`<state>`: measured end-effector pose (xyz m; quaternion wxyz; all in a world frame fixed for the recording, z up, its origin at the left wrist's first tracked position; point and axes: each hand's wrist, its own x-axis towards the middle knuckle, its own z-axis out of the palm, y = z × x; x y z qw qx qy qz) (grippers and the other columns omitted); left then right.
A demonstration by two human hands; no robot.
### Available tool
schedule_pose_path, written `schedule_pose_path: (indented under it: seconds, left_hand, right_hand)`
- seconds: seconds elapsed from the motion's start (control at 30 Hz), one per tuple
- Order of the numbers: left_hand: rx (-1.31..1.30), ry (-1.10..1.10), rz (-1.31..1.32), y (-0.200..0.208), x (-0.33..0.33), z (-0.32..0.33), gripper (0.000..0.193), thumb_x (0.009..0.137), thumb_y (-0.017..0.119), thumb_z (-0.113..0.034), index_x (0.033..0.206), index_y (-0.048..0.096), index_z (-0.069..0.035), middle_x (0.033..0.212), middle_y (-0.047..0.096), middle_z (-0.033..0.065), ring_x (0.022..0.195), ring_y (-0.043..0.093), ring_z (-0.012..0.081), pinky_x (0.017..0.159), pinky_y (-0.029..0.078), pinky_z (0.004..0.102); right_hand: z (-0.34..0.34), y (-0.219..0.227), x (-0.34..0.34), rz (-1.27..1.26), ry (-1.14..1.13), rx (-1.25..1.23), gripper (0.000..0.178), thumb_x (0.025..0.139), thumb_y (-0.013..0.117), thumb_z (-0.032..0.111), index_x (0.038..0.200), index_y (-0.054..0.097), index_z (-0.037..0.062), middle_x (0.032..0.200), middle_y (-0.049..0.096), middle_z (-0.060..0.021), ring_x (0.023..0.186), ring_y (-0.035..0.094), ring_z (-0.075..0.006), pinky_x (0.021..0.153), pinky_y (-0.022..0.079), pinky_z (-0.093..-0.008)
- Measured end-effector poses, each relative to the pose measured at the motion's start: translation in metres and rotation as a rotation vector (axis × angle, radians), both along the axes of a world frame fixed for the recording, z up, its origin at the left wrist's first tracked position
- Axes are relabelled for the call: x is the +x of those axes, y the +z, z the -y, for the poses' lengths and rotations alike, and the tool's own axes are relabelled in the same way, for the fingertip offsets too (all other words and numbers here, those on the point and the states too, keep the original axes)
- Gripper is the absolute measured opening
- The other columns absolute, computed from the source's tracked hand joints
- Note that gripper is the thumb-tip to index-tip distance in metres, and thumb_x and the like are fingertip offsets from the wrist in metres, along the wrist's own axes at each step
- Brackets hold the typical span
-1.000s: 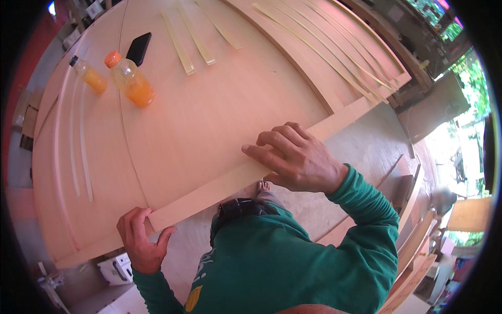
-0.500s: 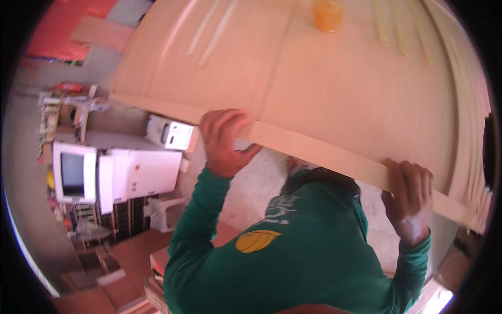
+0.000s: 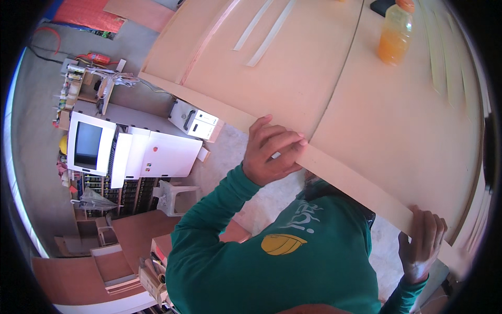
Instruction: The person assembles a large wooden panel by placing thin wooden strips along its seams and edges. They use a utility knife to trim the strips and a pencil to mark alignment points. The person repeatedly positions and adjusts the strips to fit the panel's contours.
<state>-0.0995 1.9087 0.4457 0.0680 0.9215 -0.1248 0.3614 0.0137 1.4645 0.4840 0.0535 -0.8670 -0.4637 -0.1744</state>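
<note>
Right hand (image 3: 424, 238) now farther along long flat pale-wood strip (image 3: 361, 186), gripping it, fingers over top; left hand (image 3: 274, 152) pinches strip's left end. Strip lies along near edge of broad pale-wood tabletop (image 3: 397, 120); wider hold likely steadies it.

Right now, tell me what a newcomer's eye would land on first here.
Probably the bottle of orange liquid, bright at the upper right on the broad pale panel. Next, the hands at the panel's near edge: the left hand near the picture's middle, the right hand at lower right. Off to the left, a dark screen stands out in its white frame.
</note>
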Motion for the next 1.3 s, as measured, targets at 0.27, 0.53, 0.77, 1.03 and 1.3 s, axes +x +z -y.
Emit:
schedule_pose_path:
  seconds: [0.27,0.53,0.77,1.03,1.3]
  left_hand:
    - [0.016,-0.062,-0.016,0.011,0.005,-0.009,0.046,0.077,0.097,-0.01,0.116,0.075,-0.02,0.127,0.071,-0.0005,0.112,0.071,0.0258,0.127,0.034,0.0727]
    - [-0.009,-0.061,-0.123,0.012,0.001,-0.013,0.025,0.087,0.093,-0.02,0.106,0.076,-0.017,0.128,0.07,-0.0001,0.117,0.07,0.0273,0.127,0.035,0.0724]
    - [-0.146,-0.121,-0.117,0.07,0.005,-0.018,0.037,0.094,0.088,-0.039,0.117,0.079,-0.011,0.128,0.068,0.0116,0.111,0.07,0.0315,0.101,0.061,0.0504]
    - [-0.39,0.343,0.622,0.087,-0.046,-0.083,0.015,0.107,0.061,0.001,0.101,0.074,0.003,0.08,0.072,0.0114,0.07,0.066,0.0184,0.059,0.05,0.0269]
    - [-0.451,0.81,0.638,0.07,-0.107,-0.136,0.022,0.11,0.07,-0.011,0.121,0.076,0.007,0.137,0.067,0.0155,0.107,0.071,0.0211,0.072,0.059,0.0283]
  right_hand:
    - [0.002,-0.004,-0.003,0.0,-0.038,-0.002,0.046,0.084,0.08,0.002,0.13,0.073,-0.0029,0.124,0.066,-0.0205,0.116,0.068,-0.0414,0.104,0.057,-0.0577]
    - [-0.021,0.022,0.004,-0.113,-0.062,0.05,0.042,0.08,0.086,0.012,0.118,0.076,0.0011,0.113,0.067,-0.0155,0.103,0.066,-0.0378,0.093,0.055,-0.0543]
    - [-0.017,0.073,-0.001,-0.193,-0.157,0.174,0.06,0.077,0.094,0.032,0.127,0.077,0.0034,0.12,0.068,-0.0151,0.111,0.066,-0.0364,0.094,0.056,-0.0544]
    - [0.023,0.127,0.015,0.336,-0.201,0.262,0.027,0.093,0.072,-0.016,0.115,0.075,-0.0002,0.096,0.071,-0.017,0.089,0.071,-0.0324,0.081,0.061,-0.0449]
    - [-0.033,0.165,0.029,0.303,-0.086,0.226,0.025,0.087,0.081,-0.011,0.11,0.076,-0.0028,0.088,0.069,-0.0143,0.081,0.069,-0.0294,0.068,0.055,-0.0408]
